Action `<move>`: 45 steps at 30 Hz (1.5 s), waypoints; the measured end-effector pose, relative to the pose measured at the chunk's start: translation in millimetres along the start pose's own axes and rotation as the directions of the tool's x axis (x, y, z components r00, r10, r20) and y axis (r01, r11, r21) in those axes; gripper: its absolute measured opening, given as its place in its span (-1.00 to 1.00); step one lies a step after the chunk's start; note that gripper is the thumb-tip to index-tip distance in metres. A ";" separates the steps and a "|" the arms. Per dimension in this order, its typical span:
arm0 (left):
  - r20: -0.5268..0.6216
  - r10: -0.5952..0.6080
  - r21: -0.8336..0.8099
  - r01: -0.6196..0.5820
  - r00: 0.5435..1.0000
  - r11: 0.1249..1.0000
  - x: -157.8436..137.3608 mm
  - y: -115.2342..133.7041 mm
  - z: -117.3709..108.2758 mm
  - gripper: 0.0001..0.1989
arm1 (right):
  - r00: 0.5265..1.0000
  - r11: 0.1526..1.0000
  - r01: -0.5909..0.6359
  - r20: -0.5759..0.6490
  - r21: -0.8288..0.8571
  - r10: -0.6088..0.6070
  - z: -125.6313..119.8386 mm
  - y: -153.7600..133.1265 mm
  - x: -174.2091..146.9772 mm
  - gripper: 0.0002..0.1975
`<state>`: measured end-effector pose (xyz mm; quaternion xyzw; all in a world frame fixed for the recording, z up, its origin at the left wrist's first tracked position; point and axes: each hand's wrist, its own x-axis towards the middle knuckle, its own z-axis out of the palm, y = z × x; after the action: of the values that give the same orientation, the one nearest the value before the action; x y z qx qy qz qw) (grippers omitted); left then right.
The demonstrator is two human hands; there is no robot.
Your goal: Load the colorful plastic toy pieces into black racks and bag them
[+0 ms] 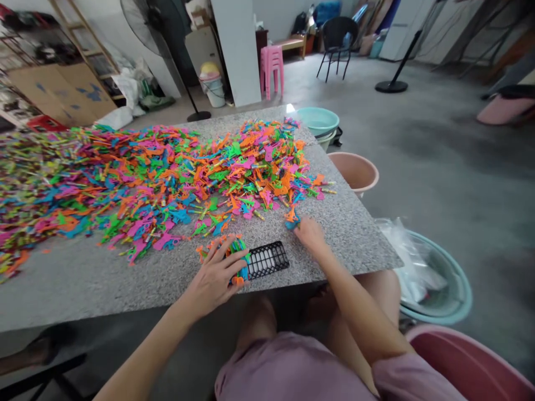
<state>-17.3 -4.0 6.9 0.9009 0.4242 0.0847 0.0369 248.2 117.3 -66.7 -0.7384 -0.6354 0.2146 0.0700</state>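
My left hand [215, 275] lies with its fingers spread over a row of colourful plastic toys [241, 245] at the left part of a small black lattice basket [267, 260]. The right part of the basket shows its bare grid. To the right of the basket, my right hand [310, 236] is closed in a pinch on a small blue plastic toy [292, 223]. An orange piece [291, 214] shows right above it; whether I hold that too, I cannot tell. Beyond both hands spreads a large heap of bright toys [251, 167], some looking gun-shaped.
The speckled stone table [351, 234] ends just right of my right hand. Beside it on the floor stand an orange-pink basin [357, 167], a turquoise basin [320, 118], a tub with clear plastic bags [418, 273] and a pink tub [468, 356]. A fan [154, 22] stands behind.
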 end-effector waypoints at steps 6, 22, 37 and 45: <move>0.001 0.013 0.009 -0.013 1.000 1.000 1.4 -1.8 2.4 -0.76 | 0.959 0.778 0.079 0.167 0.623 -0.230 10.7 9.2 -50.9 -0.75; -0.021 -0.052 -0.023 0.052 0.998 0.998 3.4 3.2 4.1 -0.61 | 0.844 0.861 0.491 0.175 0.130 -0.508 56.6 -62.4 -108.1 -0.83; -0.023 -0.074 -0.019 0.074 0.997 0.997 2.3 2.7 8.9 -0.65 | 0.942 0.945 0.323 0.077 0.043 -0.325 14.2 -100.8 27.3 -0.54; -0.054 -0.064 -0.023 0.063 0.996 0.998 2.0 5.3 9.8 -0.65 | 0.863 0.899 0.417 0.251 0.133 -0.438 20.5 -65.9 14.8 -0.99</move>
<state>-10.2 -5.8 -1.8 0.8839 0.4524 0.1126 0.0373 181.5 140.2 -63.7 -0.5390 -0.7782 0.3175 0.0545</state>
